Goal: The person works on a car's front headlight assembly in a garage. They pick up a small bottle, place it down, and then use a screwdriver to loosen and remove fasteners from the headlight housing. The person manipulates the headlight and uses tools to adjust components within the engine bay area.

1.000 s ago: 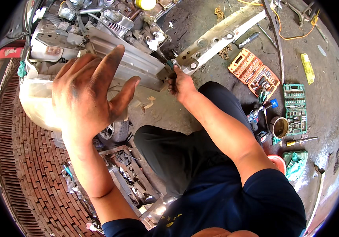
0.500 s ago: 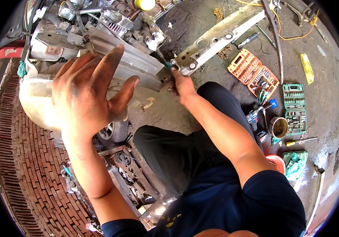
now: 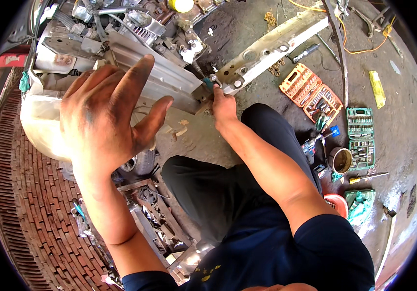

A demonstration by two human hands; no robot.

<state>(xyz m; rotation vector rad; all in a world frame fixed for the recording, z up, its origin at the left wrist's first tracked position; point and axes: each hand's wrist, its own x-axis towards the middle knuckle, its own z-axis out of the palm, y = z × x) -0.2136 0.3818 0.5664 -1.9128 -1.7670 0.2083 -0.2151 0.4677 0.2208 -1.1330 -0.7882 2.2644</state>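
My left hand [image 3: 99,119] is raised in front of the car's headlight [image 3: 41,131], fingers and thumb spread, holding nothing. Farther off, my right hand [image 3: 224,107] is closed around a small tool with a teal part [image 3: 208,83]. My fingers cover most of it, so its exact kind does not show. It sits at the joint where the grey sheet-metal rail [image 3: 169,80] of the car's front meets a long pale metal beam [image 3: 262,58] with round holes. The tool's working end is hidden at that joint.
Engine parts [image 3: 138,26] lie exposed at the upper left. On the floor to the right are an orange socket set [image 3: 310,92], a green socket set [image 3: 361,138], a round metal can [image 3: 340,160] and a yellow-handled screwdriver [image 3: 368,178]. Scrap parts [image 3: 160,213] lie by my left leg.
My right hand and forearm have shifted slightly left and the wrist has turned a little, the teal-part tool still in its grip. My left hand stays spread, nearly in place.
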